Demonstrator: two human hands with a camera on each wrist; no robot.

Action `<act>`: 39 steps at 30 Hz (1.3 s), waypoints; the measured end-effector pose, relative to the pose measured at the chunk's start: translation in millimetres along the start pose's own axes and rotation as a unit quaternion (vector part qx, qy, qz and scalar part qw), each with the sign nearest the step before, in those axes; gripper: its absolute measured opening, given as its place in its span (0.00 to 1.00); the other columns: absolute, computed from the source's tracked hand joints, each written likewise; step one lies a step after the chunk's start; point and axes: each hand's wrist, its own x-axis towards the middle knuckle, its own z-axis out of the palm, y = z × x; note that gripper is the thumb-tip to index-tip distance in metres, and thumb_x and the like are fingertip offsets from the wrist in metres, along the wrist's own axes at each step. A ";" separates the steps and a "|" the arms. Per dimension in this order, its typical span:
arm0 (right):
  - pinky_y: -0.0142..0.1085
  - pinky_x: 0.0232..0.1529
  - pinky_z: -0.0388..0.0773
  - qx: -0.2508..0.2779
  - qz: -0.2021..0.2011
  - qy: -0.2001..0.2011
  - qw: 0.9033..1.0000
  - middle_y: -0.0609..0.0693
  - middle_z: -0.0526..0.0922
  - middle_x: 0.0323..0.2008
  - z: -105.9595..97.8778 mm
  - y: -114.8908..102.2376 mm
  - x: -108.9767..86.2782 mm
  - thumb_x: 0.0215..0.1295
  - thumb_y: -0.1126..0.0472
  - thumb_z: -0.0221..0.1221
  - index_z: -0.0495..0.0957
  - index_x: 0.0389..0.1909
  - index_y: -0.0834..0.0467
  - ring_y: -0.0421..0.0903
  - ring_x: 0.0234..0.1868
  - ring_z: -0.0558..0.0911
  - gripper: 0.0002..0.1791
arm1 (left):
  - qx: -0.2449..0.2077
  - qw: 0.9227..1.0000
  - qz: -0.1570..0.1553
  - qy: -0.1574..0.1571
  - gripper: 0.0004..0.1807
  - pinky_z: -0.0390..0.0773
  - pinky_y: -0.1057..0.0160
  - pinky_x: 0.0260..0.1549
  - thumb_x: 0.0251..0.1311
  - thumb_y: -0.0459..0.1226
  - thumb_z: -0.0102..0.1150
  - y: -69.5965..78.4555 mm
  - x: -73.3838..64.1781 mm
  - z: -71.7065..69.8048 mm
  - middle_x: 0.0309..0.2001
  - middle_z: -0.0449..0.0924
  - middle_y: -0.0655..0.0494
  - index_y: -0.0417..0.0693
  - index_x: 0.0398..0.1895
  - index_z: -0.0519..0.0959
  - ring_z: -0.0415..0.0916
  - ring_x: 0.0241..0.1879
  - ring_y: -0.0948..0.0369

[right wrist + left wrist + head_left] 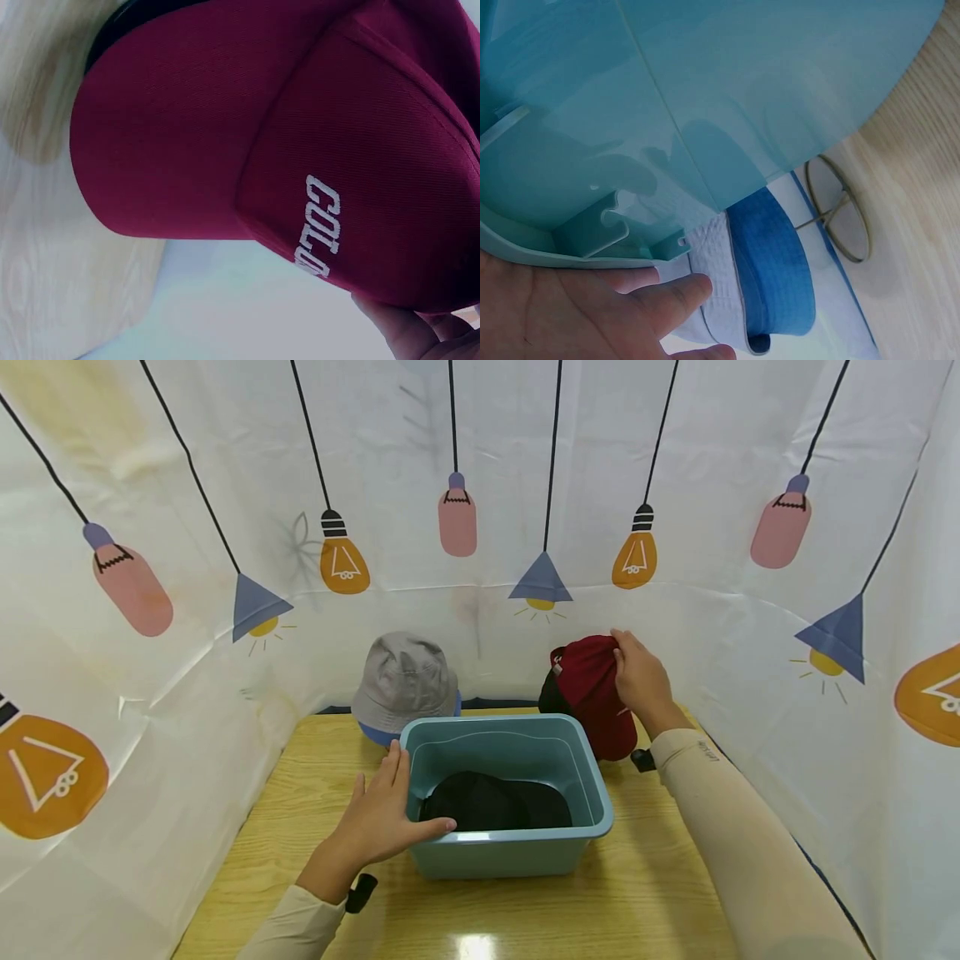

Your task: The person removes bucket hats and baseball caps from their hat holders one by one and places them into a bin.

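A teal plastic bin [498, 860] stands at mid-table with a black cap [480, 802] lying inside. My left hand [382, 818] rests at its near left corner, thumb over the front rim and fingers extended along the left side; the left wrist view shows these fingers [679, 296] outside the wall. Behind the bin on the right, my right hand [645, 681] grips the crown of a dark red baseball cap [596, 681]. White lettering [321, 225] shows on that cap in the right wrist view. A black cap part [553, 697] peeks out beside it.
Back left, a grey bucket hat [405, 681] sits over something blue [375, 733], next to the bin. The wooden table [285, 827] is enclosed by a white lamp-print curtain [495, 635] at the back and sides.
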 end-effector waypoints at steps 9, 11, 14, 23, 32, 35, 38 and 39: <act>0.61 0.75 0.61 -0.003 0.001 -0.001 1.000 0.64 0.62 0.78 -18.7 -5.2 6.8 0.85 0.59 0.42 0.61 0.79 0.58 0.63 0.78 0.63 0.27 | -0.006 1.000 0.001 -0.001 0.78 0.41 0.21 0.70 0.45 0.85 0.51 0.0 0.3 -1.5 0.85 0.33 0.42 0.39 0.84 0.40 0.48 0.81 0.40; 0.61 0.75 0.60 -0.004 0.002 -0.004 1.000 0.63 0.61 0.78 -21.9 -5.4 8.1 0.85 0.58 0.41 0.60 0.80 0.57 0.63 0.78 0.62 0.27 | -0.006 1.000 0.002 0.000 0.78 0.41 0.21 0.70 0.45 0.85 0.51 -0.1 0.4 -1.3 0.85 0.33 0.42 0.39 0.84 0.40 0.48 0.81 0.40; 0.61 0.76 0.59 -0.003 0.002 -0.006 1.000 0.63 0.60 0.79 -25.5 -5.1 10.0 0.85 0.57 0.41 0.60 0.81 0.56 0.62 0.79 0.61 0.27 | -0.006 1.000 0.003 0.002 0.78 0.41 0.21 0.70 0.45 0.85 0.51 -0.5 0.6 -0.8 0.85 0.33 0.42 0.38 0.84 0.41 0.48 0.81 0.40; 0.61 0.76 0.58 0.001 -0.003 -0.011 1.000 0.61 0.58 0.80 -34.4 -14.3 14.9 0.85 0.56 0.41 0.58 0.82 0.52 0.59 0.80 0.59 0.28 | -0.005 1.000 0.005 -0.004 0.77 0.42 0.21 0.70 0.46 0.84 0.51 -1.8 1.5 0.0 0.85 0.32 0.42 0.39 0.84 0.40 0.49 0.81 0.40; 0.60 0.76 0.60 0.009 -0.022 0.019 1.000 0.60 0.58 0.80 -45.9 -27.9 18.0 0.85 0.56 0.42 0.58 0.82 0.53 0.59 0.80 0.60 0.28 | 0.000 1.000 0.008 0.000 0.78 0.42 0.21 0.70 0.45 0.85 0.49 -4.2 3.1 1.8 0.85 0.32 0.42 0.39 0.84 0.40 0.48 0.81 0.41; 0.59 0.77 0.59 0.012 -0.023 0.019 0.999 0.59 0.58 0.80 -49.1 -33.3 18.3 0.85 0.55 0.42 0.58 0.82 0.53 0.57 0.81 0.59 0.28 | 0.000 1.000 0.007 -0.001 0.78 0.41 0.21 0.70 0.45 0.85 0.49 -4.3 2.7 2.2 0.85 0.31 0.43 0.39 0.84 0.40 0.49 0.81 0.40; 0.58 0.77 0.59 0.014 -0.026 0.023 0.999 0.57 0.59 0.80 -51.6 -37.3 19.3 0.85 0.56 0.43 0.58 0.82 0.52 0.56 0.81 0.59 0.29 | 0.001 1.000 0.007 -0.001 0.77 0.42 0.21 0.70 0.45 0.85 0.50 -4.0 2.4 1.7 0.85 0.32 0.42 0.39 0.84 0.40 0.48 0.81 0.41; 0.58 0.77 0.59 0.013 -0.027 0.024 0.999 0.56 0.59 0.80 -52.3 -38.5 19.5 0.85 0.55 0.43 0.58 0.82 0.52 0.55 0.81 0.59 0.29 | 0.001 1.000 0.007 -0.001 0.77 0.42 0.21 0.70 0.45 0.85 0.50 -3.6 2.1 1.5 0.85 0.32 0.42 0.39 0.84 0.40 0.48 0.81 0.41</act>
